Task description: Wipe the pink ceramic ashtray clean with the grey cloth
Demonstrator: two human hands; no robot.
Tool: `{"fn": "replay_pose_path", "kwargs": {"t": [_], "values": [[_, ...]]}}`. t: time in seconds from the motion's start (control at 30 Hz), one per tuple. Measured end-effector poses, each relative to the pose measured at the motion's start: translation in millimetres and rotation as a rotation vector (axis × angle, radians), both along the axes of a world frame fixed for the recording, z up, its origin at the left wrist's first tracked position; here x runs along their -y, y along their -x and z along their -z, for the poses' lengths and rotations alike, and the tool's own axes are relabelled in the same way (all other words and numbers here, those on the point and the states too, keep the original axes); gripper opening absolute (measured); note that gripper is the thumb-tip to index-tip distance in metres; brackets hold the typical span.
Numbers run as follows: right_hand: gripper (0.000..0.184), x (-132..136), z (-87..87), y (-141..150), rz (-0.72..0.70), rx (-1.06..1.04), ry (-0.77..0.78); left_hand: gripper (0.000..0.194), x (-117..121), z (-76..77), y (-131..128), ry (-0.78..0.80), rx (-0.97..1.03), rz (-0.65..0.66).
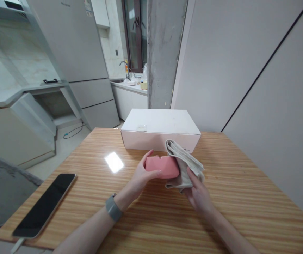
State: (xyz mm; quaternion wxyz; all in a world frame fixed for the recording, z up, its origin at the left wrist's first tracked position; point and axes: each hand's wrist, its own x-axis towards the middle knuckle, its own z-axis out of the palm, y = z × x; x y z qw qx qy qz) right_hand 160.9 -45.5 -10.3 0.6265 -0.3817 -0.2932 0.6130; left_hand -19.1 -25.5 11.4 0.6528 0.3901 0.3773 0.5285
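Fingers and thumb of my left hand [143,173] wrap round a small pink case [164,167], which has a notch in its upper edge. Its kind I cannot make out for sure. A folded grey cloth [184,164] is gripped in my right hand [198,192], and its left part presses against the right end of the case. Both things are held above the wooden table [151,218]. Part of the case's right end is hidden behind the cloth.
A white cardboard box [160,121] stands at the table's far edge, just beyond my hands. On the left lies a black-screened phone [45,204] with a white cable [18,244]. A pale wall [259,88] rises on the right.
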Motion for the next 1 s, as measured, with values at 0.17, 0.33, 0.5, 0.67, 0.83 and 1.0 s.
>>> {"fn": "replay_pose_path", "kwargs": {"t": [0.17, 0.33, 0.5, 0.67, 0.83, 1.0], "values": [[0.033, -2.4, -7.3, 3.1, -0.024, -0.083, 0.074, 0.098, -3.1, 6.2, -1.1, 0.034, -0.030, -0.028], [0.042, -7.3, -33.4, 0.7, -0.015, -0.154, 0.077, 0.062, -3.4, -1.4, 2.4, 0.088, 0.288, 0.185], [0.035, -5.8, -43.3, -1.0, -0.022, -0.167, 0.070, 0.052, -0.7, 1.3, 2.1, -0.022, 0.270, 0.172], [0.041, 0.4, -43.0, 4.3, -0.051, -0.169, 0.057, 0.069, 6.6, -0.5, -1.7, -0.046, 0.292, 0.187], [0.044, 4.1, -42.2, 9.3, -0.135, -0.171, 0.063, 0.089, 14.6, -10.1, -3.0, -0.012, 0.311, 0.281], [0.040, 2.0, -23.8, 5.5, -0.077, -0.103, 0.065, 0.084, 14.4, -11.7, -1.7, -0.015, 0.233, 0.199]]}}
